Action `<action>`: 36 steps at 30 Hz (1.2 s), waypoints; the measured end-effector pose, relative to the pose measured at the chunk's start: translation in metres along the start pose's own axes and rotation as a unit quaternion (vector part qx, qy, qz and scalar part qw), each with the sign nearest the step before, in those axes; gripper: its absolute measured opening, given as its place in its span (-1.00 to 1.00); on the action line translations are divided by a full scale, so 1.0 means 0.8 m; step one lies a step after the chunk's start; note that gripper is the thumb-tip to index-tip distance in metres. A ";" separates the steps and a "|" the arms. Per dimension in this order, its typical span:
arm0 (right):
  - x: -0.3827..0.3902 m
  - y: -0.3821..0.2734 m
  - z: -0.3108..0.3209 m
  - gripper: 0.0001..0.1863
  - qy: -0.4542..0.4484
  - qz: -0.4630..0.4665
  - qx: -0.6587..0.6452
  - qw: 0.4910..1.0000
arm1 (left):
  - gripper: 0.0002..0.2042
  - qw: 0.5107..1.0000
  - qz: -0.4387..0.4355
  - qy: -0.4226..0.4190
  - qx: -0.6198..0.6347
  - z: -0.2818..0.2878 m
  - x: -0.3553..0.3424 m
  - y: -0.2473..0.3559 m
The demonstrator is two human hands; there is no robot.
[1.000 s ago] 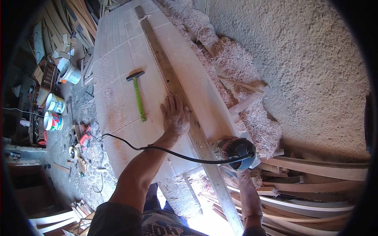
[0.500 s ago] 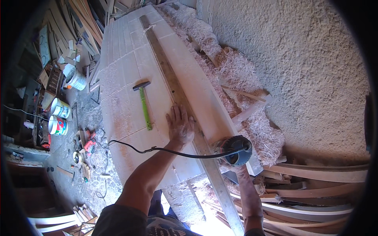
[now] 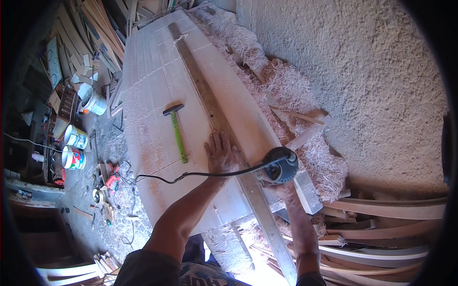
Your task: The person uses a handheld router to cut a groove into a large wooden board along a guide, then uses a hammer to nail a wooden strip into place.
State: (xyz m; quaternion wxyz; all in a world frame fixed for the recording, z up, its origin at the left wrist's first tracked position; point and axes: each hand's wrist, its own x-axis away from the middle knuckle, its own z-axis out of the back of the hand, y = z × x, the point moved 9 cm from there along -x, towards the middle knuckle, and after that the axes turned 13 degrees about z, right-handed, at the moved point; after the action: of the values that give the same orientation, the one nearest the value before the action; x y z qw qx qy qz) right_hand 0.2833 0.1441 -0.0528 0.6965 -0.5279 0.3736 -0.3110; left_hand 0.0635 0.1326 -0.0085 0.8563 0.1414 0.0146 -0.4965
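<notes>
A large pale wooden panel of joined boards lies before me, dusty with reddish powder. Along it runs a long, narrow straightedge strip. My left hand lies flat with fingers stretched at the strip's left edge. My right hand grips a corded router with a round black top, just right of the strip; its base and most of the gripping fingers are hidden. The black cord crosses over my left wrist. A hammer with a green handle rests on the panel left of my hand.
Wood shavings heap between the panel and the rough wall. Curved timber pieces are stacked at lower right. Buckets, a red power tool and scraps stand on the floor at left.
The router and my right hand have moved away from me along the strip, and the cord has shifted with them. My left hand stays flat in about the same spot.
</notes>
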 end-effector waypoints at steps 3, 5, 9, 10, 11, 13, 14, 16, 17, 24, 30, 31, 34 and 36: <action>-0.026 -0.008 -0.010 -0.06 -0.008 -0.040 0.004 0.999 | -0.27 0.999 -0.001 -0.022 0.048 -0.008 -0.002 -0.004; -0.044 -0.035 -0.009 -0.12 -0.031 0.022 0.130 0.991 | -0.29 0.999 -0.017 -0.024 -0.014 -0.016 -0.002 -0.002; -0.069 -0.066 -0.009 -0.16 0.013 0.092 0.060 0.994 | -0.30 0.999 -0.026 -0.025 -0.041 -0.020 -0.001 -0.001; -0.073 -0.064 -0.010 -0.15 0.012 0.076 0.041 0.996 | -0.30 0.999 -0.023 -0.021 -0.027 -0.018 -0.001 -0.002; -0.075 -0.060 -0.012 -0.14 0.008 0.054 0.024 0.998 | -0.30 1.000 -0.020 -0.018 -0.013 -0.016 0.000 -0.002; -0.079 -0.060 -0.013 -0.12 0.006 0.052 0.033 0.998 | -0.30 1.000 -0.019 -0.021 -0.004 -0.014 0.000 -0.002; -0.081 -0.058 -0.015 -0.11 0.007 0.046 0.020 0.999 | -0.29 0.999 -0.021 -0.027 -0.010 -0.014 0.000 -0.001; -0.086 -0.053 -0.018 -0.08 0.011 0.030 -0.028 0.999 | -0.29 0.999 -0.019 -0.029 -0.010 -0.012 -0.001 -0.001; -0.089 -0.047 -0.019 -0.08 0.021 0.012 -0.070 0.997 | -0.29 1.000 -0.015 -0.026 -0.006 -0.010 -0.002 -0.001; -0.128 -0.071 -0.030 -0.08 -0.023 0.161 0.143 0.976 | -0.29 0.999 -0.029 -0.032 -0.014 -0.004 -0.003 0.003; -0.151 -0.052 -0.034 -0.09 0.016 0.109 -0.008 0.994 | -0.31 0.999 -0.021 -0.041 0.016 0.001 -0.004 0.002; -0.154 -0.051 -0.035 -0.09 0.014 0.104 -0.009 0.994 | -0.31 0.999 -0.025 -0.043 0.012 0.001 -0.003 0.002; -0.163 -0.052 -0.036 -0.09 0.010 0.096 -0.008 0.995 | -0.29 0.999 -0.033 -0.042 0.007 0.003 -0.002 0.003; -0.171 -0.053 -0.038 -0.09 0.007 0.093 -0.007 0.996 | -0.27 0.999 -0.034 -0.032 0.012 0.008 -0.003 0.004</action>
State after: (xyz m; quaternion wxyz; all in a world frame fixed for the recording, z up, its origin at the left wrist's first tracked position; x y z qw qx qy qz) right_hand 0.1837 0.2318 0.0097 0.7161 -0.4935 0.4279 -0.2463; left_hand 0.0643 0.1341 -0.0014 0.8374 0.1355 -0.0140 -0.5293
